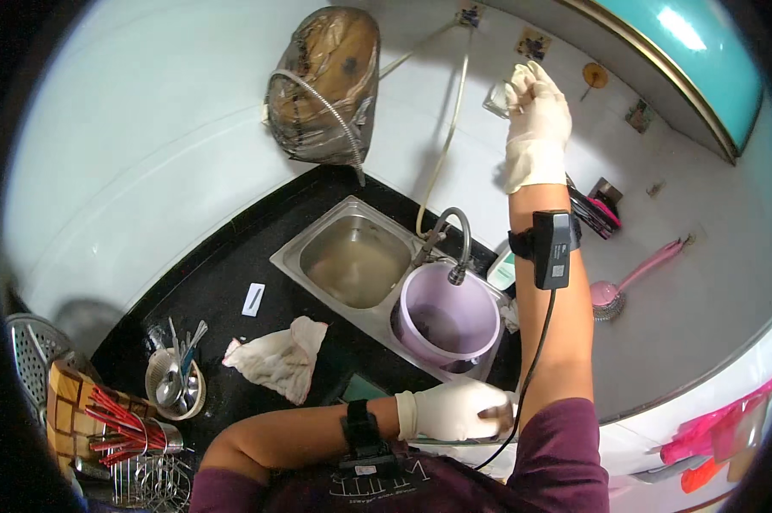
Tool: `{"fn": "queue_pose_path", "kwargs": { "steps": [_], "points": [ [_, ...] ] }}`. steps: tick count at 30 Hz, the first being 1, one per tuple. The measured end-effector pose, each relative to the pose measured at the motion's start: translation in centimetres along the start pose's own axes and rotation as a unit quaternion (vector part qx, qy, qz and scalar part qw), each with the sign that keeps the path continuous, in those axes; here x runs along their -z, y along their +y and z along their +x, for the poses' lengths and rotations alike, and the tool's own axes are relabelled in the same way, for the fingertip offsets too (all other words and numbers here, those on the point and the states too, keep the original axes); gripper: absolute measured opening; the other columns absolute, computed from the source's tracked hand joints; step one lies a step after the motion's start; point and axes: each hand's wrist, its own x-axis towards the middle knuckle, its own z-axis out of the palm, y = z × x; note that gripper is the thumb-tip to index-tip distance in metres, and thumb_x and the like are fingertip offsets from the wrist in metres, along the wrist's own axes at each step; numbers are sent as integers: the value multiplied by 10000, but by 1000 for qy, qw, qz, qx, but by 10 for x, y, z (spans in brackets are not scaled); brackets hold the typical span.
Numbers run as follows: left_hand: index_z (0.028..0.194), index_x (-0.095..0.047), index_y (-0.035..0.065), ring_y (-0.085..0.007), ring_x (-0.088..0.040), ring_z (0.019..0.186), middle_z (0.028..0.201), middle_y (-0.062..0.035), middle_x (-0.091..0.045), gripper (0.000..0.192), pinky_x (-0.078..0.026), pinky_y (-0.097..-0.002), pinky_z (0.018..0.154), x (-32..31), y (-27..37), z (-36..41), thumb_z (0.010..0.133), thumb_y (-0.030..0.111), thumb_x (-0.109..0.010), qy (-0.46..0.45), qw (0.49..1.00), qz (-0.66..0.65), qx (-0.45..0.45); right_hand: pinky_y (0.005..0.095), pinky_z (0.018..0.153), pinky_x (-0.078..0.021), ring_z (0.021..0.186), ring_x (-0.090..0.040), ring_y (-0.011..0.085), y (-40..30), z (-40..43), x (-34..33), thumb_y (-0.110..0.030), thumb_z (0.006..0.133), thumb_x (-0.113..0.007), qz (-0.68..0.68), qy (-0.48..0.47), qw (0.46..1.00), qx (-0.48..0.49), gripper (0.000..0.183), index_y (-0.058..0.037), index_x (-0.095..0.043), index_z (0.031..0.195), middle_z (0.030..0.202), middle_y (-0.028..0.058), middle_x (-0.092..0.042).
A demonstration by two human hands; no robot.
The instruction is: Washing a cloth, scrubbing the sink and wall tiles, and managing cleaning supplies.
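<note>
My right hand [538, 109], in a cream rubber glove, is raised high along the tiled wall. Its curled fingers are beside a small pale, glassy-looking fixture [496, 100] on the wall; whether they grip anything is hidden. Low in front of my body, my left hand [453, 410] is gloved too and bent inward at the counter's front edge. A small brownish patch [498, 415] shows by its fingers, too unclear to name. Beyond it, a lilac plastic bucket [418, 327] stands in the steel sink unit [354, 208], under the flexible-neck faucet [468, 237].
Murky water [354, 266] fills the left basin. On the black counter lie a crumpled white cloth [280, 359] and a small white card [252, 299]. A cutlery basket [197, 401] and red chopsticks [126, 429] stand left. A pink-handled scrubber [642, 269] hangs right; a teal cabinet [706, 70] juts overhead.
</note>
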Motion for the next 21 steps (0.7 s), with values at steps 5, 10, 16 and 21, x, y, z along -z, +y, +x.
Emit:
{"fn": "queue_pose_path", "kwargs": {
  "steps": [5,10,16,21],
  "points": [
    [893,-622,60,-352,-617,811,798,-155,-623,230,-483,-444,732,-8,-39,-10,871,284,-570,-136,961,216,102,266,799,-519,864,-619,128,-14,-30,10,-92,952,-511,145,-82,974,-156,331,33,-525,1258,1037,97,-646],
    [1034,-645,71,-346,-636,890,931,-156,-666,300,-497,-436,795,33,-73,-80,883,320,-571,33,949,212,231,288,715,-529,815,-634,171,-34,-122,32,-240,991,-512,39,-295,927,-226,352,29,-555,1215,1003,126,-660],
    [1270,-504,12,-390,-505,1173,1277,-243,-513,552,-443,-412,953,74,-97,-207,828,316,-639,232,783,415,401,240,794,-515,849,-650,140,-14,-251,97,-18,980,-462,-181,-504,701,-470,265,49,-579,1208,999,129,-678],
    [1255,-486,6,-420,-333,1346,1431,-258,-374,653,-244,-581,1084,45,-125,-259,758,374,-694,308,619,450,565,250,826,-500,897,-613,117,24,-335,152,-103,1013,-415,-106,-327,693,-634,299,61,-519,1241,1049,117,-641]
  ]
}}
